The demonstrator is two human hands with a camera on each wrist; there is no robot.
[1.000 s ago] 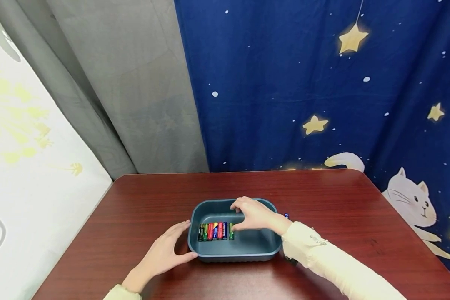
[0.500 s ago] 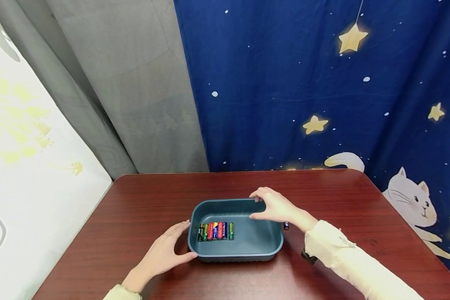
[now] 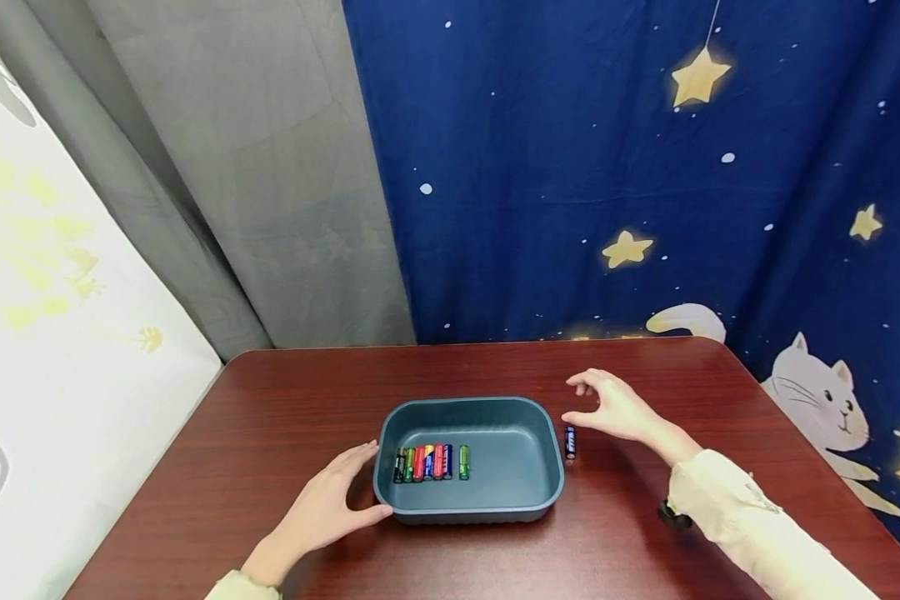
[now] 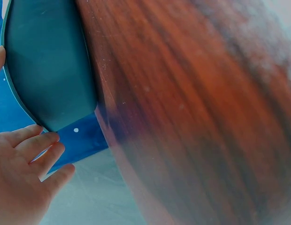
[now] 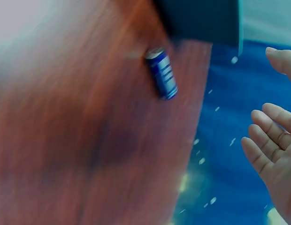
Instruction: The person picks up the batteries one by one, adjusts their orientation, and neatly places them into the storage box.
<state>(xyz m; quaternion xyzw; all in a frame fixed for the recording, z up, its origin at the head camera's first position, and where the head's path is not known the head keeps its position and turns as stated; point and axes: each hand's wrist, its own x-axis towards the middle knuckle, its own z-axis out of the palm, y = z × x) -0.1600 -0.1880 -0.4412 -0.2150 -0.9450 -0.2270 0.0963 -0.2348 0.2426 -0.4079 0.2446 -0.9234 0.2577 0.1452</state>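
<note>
A blue-grey plastic tray (image 3: 506, 492) stands on the table. Inside, at its left, several batteries (image 3: 428, 463) lie side by side in a row. A green battery (image 3: 463, 462) lies a little apart to their right. My left hand (image 3: 330, 504) touches the tray's left end with thumb and fingertips spread; the left wrist view has this hand (image 4: 28, 168) at the rim. Outside the tray, a dark blue battery (image 3: 570, 442) lies on the table by its right end. Above and just beyond that battery is my right hand (image 3: 618, 408), fingers apart, holding nothing.
The dark red wooden table (image 3: 307, 400) spreads on all sides of the tray. Behind it hang a grey curtain (image 3: 270, 167) and a blue star-print curtain (image 3: 540, 167). A white printed cloth (image 3: 67, 350) hangs at the left.
My right hand has moved right, out of the tray and away from the green battery, to over the dark blue battery. My left hand stays at the tray's left end.
</note>
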